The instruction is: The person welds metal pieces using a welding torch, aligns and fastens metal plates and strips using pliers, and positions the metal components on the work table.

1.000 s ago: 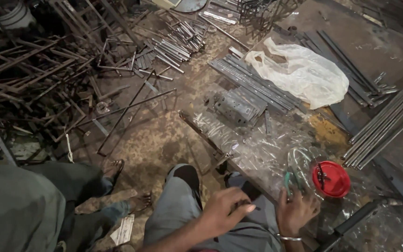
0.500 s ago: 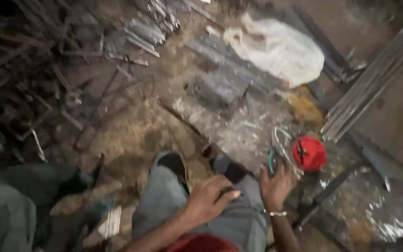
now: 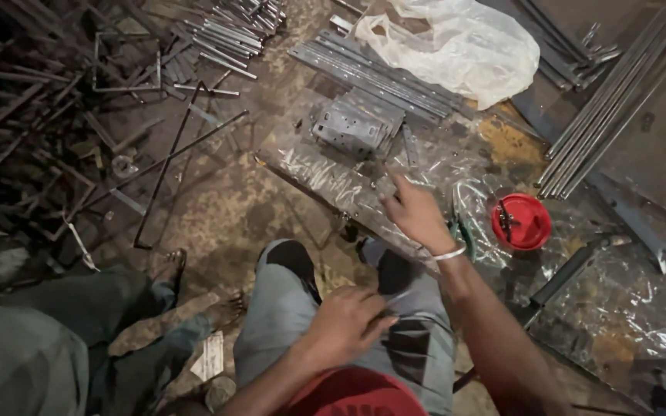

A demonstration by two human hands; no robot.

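Hands work apart here. The right hand (image 3: pixel 418 212) reaches forward with its fingers loosely bunched and one finger raised, hovering over the plastic-wrapped metal sheet (image 3: pixel 325 173); whether it pinches some small part I cannot tell. The left hand (image 3: pixel 348 323) rests on the lap, curled around something thin and pale, perhaps a slip or small strip, too blurred to name.

Just right of the right hand's wrist lie green-handled pliers (image 3: pixel 460 223) on the wrap, and beside them stands a red round lid (image 3: pixel 522 222) holding a few dark screws. Ahead of the fingers sits a stack of perforated steel brackets (image 3: pixel 352 127), with a row of long flat channels (image 3: pixel 379 73) behind it and a white plastic bag (image 3: pixel 456 42) beyond. A bundle of round rods (image 3: pixel 618 100) lies at the far right.

The wrapped sheet lies flat on the floor directly in front of the knees, its long axis running from upper left to lower right, the near edge pointing toward the legs.

Risk, as I judge it: the glossy wrap is slick, so small screws or the pliers could slide off. The sheet's bare edge sits close to the knees and to another person's bare foot (image 3: pixel 221 308) at the left, and could cut if the sheet shifts.
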